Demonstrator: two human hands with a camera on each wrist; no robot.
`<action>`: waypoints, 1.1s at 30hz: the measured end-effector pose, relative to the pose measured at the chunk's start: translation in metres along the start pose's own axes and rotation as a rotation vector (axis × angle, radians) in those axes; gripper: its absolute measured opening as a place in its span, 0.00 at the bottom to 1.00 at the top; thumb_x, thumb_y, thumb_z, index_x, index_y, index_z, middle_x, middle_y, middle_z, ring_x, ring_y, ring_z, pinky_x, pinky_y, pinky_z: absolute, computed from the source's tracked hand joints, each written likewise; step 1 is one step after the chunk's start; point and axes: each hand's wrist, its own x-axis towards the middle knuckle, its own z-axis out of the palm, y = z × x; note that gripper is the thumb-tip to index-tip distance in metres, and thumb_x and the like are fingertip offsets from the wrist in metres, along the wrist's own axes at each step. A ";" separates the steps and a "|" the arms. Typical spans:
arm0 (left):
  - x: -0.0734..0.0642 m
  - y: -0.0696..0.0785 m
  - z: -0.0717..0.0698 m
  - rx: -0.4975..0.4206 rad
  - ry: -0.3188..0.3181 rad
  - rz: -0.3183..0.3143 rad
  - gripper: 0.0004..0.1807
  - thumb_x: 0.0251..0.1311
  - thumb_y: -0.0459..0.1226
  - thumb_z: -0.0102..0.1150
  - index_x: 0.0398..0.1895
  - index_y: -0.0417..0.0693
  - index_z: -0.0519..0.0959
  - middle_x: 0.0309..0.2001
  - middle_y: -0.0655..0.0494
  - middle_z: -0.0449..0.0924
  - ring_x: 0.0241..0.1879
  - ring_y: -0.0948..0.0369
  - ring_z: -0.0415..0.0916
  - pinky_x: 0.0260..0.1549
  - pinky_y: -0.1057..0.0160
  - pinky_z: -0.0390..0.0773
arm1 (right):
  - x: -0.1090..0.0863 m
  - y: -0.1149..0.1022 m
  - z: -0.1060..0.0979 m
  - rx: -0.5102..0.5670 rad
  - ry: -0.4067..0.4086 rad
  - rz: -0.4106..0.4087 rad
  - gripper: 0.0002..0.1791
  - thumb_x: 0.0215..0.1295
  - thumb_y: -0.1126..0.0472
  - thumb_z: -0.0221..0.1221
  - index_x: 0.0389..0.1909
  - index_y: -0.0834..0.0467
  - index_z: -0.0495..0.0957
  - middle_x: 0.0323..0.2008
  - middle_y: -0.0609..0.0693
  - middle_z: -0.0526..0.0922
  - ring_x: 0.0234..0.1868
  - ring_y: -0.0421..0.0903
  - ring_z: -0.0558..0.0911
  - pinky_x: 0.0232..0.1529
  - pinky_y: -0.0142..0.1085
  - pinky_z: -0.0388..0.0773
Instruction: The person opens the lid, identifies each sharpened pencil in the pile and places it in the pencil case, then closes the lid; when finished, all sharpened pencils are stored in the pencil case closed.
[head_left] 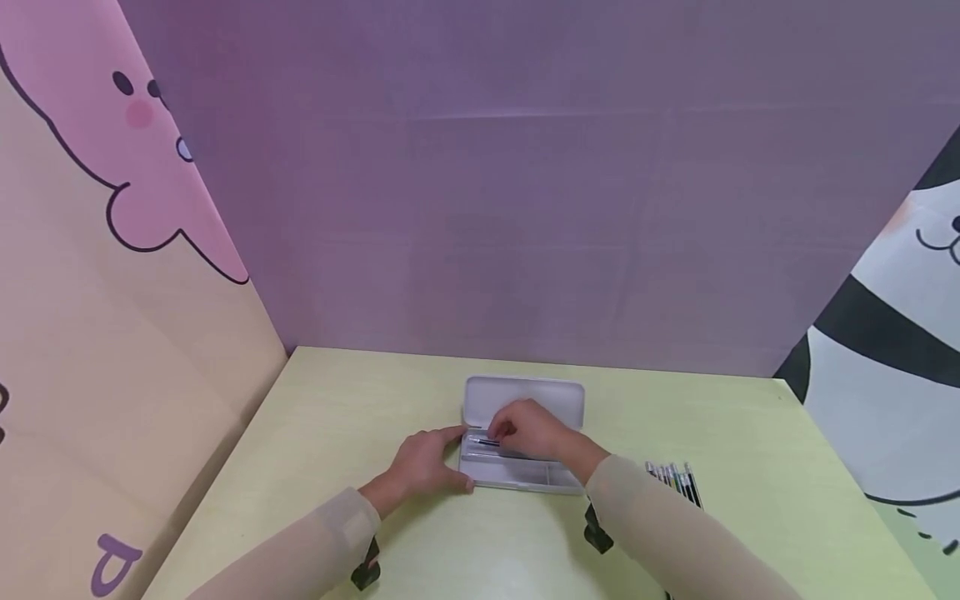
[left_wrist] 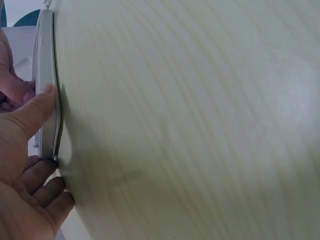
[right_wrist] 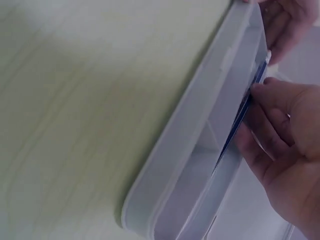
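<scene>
A white pencil case [head_left: 510, 475] lies on the table with its lid [head_left: 480, 396] raised at the back. Its tray has compartments. My left hand [head_left: 423, 462] grips the case's left end, thumb on the front wall and fingers around the left side, as the left wrist view also shows. Over the back compartment, my right hand [head_left: 532, 429] pinches a slim dark blue pen [right_wrist: 234, 129] between thumb and fingers. In the head view the pen's tip end points left, and the rest of it is hidden behind the right hand.
Several pens [head_left: 675, 479] lie side by side on the table [head_left: 360, 383] at the right, partly covered by the right sleeve [head_left: 660, 508]. A purple wall [head_left: 525, 208] closes off the back, and printed panels stand at both sides.
</scene>
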 end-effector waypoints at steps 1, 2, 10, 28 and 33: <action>0.000 0.000 0.000 -0.003 0.002 0.001 0.51 0.44 0.55 0.82 0.73 0.49 0.72 0.67 0.48 0.78 0.64 0.46 0.76 0.63 0.43 0.75 | 0.000 -0.002 0.002 -0.025 0.001 -0.002 0.10 0.59 0.75 0.66 0.36 0.58 0.88 0.34 0.48 0.89 0.37 0.41 0.85 0.44 0.36 0.83; -0.001 0.001 -0.001 -0.005 0.000 -0.002 0.51 0.44 0.55 0.82 0.73 0.49 0.72 0.68 0.49 0.78 0.64 0.46 0.76 0.63 0.43 0.75 | 0.000 -0.003 0.003 -0.048 0.000 -0.002 0.10 0.59 0.74 0.67 0.36 0.58 0.89 0.34 0.48 0.89 0.37 0.41 0.85 0.44 0.35 0.83; -0.001 0.003 0.000 -0.001 -0.008 -0.034 0.51 0.44 0.56 0.81 0.74 0.52 0.71 0.69 0.50 0.76 0.66 0.46 0.74 0.64 0.42 0.74 | -0.002 -0.006 0.009 -0.125 -0.017 0.003 0.09 0.60 0.73 0.67 0.36 0.56 0.89 0.34 0.47 0.90 0.38 0.41 0.85 0.44 0.38 0.84; -0.002 0.001 0.002 -0.010 0.001 -0.018 0.50 0.44 0.54 0.81 0.73 0.51 0.72 0.67 0.51 0.78 0.64 0.47 0.76 0.63 0.43 0.75 | -0.015 -0.002 -0.003 -0.004 0.003 0.017 0.08 0.63 0.68 0.68 0.42 0.58 0.88 0.38 0.47 0.90 0.41 0.41 0.86 0.47 0.39 0.85; 0.000 0.001 0.003 -0.007 0.005 -0.021 0.50 0.44 0.54 0.82 0.73 0.51 0.72 0.67 0.50 0.78 0.64 0.46 0.76 0.63 0.43 0.75 | -0.030 0.004 -0.026 0.054 0.026 0.002 0.12 0.64 0.65 0.68 0.48 0.59 0.86 0.40 0.48 0.89 0.43 0.43 0.87 0.48 0.39 0.85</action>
